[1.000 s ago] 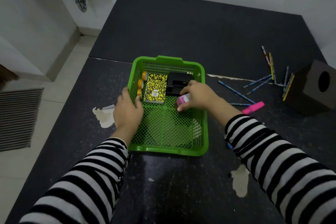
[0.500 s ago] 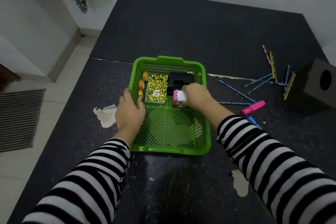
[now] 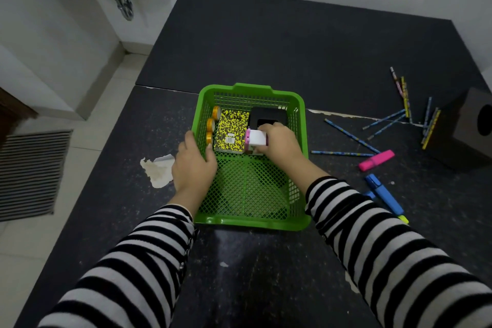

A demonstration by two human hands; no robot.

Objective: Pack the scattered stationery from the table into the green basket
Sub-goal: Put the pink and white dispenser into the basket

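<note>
Green basket [image 3: 250,223] is sitting mid-table, the left hand [image 3: 193,168] gripping its left rim. Inside, the right hand [image 3: 279,145] is pinching a pink-and-white block [image 3: 257,138] (an eraser, perhaps) beside the yellow notebook [image 3: 231,134]. Highlighters [image 3: 376,163] and pencils [image 3: 351,136] are lying rightward, nearer the right hand.

Green basket [image 3: 266,223]; yellow-black speckled notebook [image 3: 231,132]; striped sleeves [image 3: 372,234].

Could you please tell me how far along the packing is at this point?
Done: the yellow notebook, a black item and three orange rolls lie in the green basket. In hand: the right hand holds a pink-and-white block inside it, while the left hand grips its left wall. Left: the pencils, pink highlighter and blue highlighter lie on the table.
</note>
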